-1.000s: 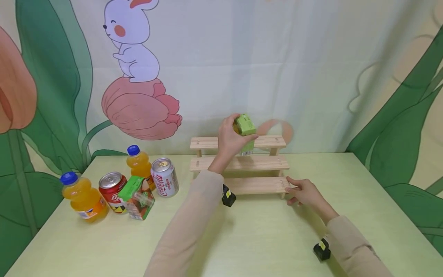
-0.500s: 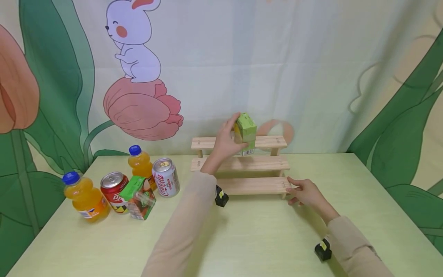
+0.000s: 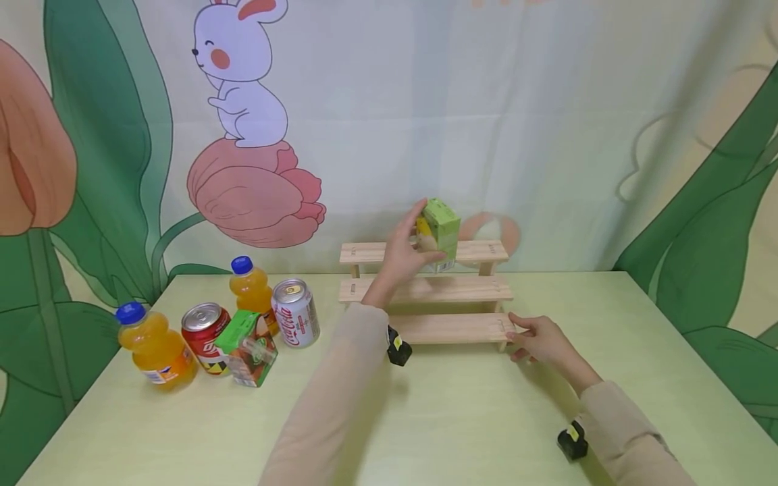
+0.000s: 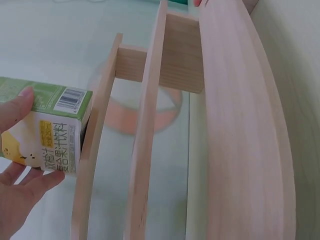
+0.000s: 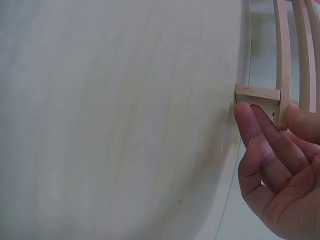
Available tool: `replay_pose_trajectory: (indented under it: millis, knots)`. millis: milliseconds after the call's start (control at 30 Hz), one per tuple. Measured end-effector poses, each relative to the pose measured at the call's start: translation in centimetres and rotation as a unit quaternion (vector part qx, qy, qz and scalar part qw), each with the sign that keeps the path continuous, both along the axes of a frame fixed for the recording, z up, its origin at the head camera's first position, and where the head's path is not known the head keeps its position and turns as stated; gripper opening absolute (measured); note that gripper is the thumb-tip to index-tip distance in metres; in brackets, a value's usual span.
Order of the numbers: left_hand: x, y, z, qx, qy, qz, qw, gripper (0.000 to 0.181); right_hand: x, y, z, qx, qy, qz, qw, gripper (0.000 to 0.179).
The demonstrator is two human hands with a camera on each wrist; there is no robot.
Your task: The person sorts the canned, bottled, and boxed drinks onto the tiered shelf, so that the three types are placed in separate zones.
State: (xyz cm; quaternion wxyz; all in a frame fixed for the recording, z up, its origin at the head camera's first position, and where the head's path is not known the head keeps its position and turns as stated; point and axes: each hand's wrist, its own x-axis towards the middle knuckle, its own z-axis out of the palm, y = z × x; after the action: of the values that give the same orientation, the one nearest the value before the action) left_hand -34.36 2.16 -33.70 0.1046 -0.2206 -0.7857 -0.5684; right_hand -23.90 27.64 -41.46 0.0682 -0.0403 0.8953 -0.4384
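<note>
- The left hand (image 3: pixel 401 260) has hold of a small green cardboard drink carton (image 3: pixel 446 229): thumb on one side, fingers (image 4: pixel 42 185) on the other, parted by just the carton's breadth.
- That carton is up at the top step of a three-tiered pale wooden rack (image 3: pixel 450 327), tilted a little. From the left wrist, its barcode end is right by the top board; whether it bears any weight there, I cannot tell.
- The right hand (image 3: pixel 543 341) grips the right-hand end of the rack's lowest board, thumb above and fingers curled underneath, near a short wooden leg (image 5: pixel 257 94). The gap between thumb and fingers is about the board's thickness.
- The rack stands on a pale yellow-green bench (image 3: pixel 474 418), close to its back edge.
- Over to the left, the other drinks stand in a group: a blue-capped plastic bottle of orange drink (image 3: pixel 161 351) at the near left, a red metal can (image 3: pixel 203 327) beside it, a green-and-brown cardboard carton (image 3: pixel 246 351) partly in front of that can, a second blue-capped orange bottle (image 3: pixel 250 291) behind, and a silver metal can (image 3: pixel 296 314) just right of it.
- Behind hangs a pale curtain (image 3: pixel 377 101) printed with a white rabbit (image 3: pixel 249 74) on a pink flower.
</note>
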Motion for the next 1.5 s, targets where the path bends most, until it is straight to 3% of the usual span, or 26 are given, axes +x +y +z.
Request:
replay_pose_trajectory:
  millis: [500,900,1167,1300,1400,1500]
  knots:
    - [0.2,2.1,0.1,-0.050,0.032,0.077,0.9952,0.096,0.1,-0.1,0.2,0.005,-0.008,-0.009,0.9999,0.049]
    - [0.0,3.1,0.1,-0.063,0.034,0.091,0.9933,0.096,0.0,0.1,0.2,0.001,-0.003,-0.004,1.0000,0.049]
    - [0.0,4.2,-0.1,-0.075,0.050,0.128,0.9877,0.094,0.0,0.2,0.1,-0.001,-0.004,-0.008,1.0000,0.049]
    - [0.0,4.6,-0.2,-0.100,0.063,0.147,0.9820,0.093,0.0,0.3,0.0,0.001,-0.002,-0.009,1.0000,0.049]
    - [-0.2,4.3,-0.2,-0.109,0.069,0.139,0.9819,0.094,0.0,0.2,0.0,0.002,-0.001,-0.009,1.0000,0.049]
    - [-0.7,3.5,-0.3,-0.084,0.060,0.101,0.9895,0.099,0.0,0.2,0.0,0.002,0.000,-0.010,0.9999,0.049]
